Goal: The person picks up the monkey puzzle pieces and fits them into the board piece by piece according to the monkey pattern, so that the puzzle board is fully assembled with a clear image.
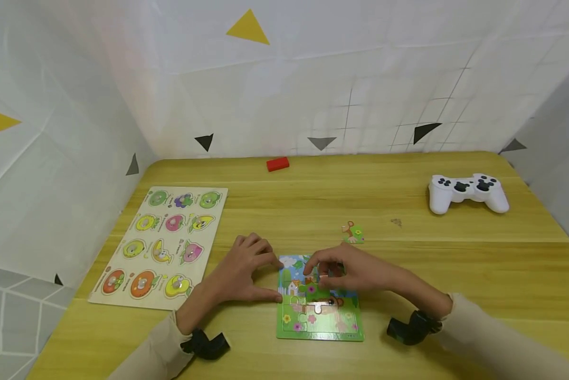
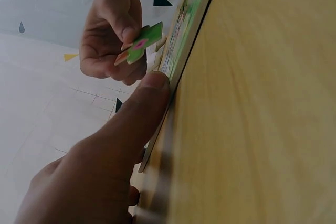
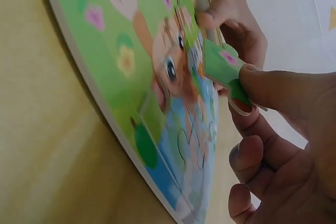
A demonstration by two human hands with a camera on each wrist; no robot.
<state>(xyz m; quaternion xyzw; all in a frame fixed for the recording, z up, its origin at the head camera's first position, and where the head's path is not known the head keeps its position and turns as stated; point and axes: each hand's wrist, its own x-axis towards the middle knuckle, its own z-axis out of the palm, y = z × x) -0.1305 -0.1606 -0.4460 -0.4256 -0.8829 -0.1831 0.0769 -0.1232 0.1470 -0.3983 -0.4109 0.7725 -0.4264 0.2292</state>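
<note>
My right hand pinches a small jigsaw piece between thumb and index finger. The piece is green with a pink flower and an orange-brown end; it is held tilted above the puzzle board. That board is a green-framed picture of a brown cartoon animal, a house and flowers, with several pieces lying in it. My left hand rests at the board's left side, its thumb and index fingertip touching the edge. Another jigsaw piece, with a brown part and a yellow flower, lies on the table beyond the board.
To the left lies a wooden fruit peg board. A red block is near the table's back edge, and a white game controller sits at the back right. White patterned sheets stand behind the wooden table.
</note>
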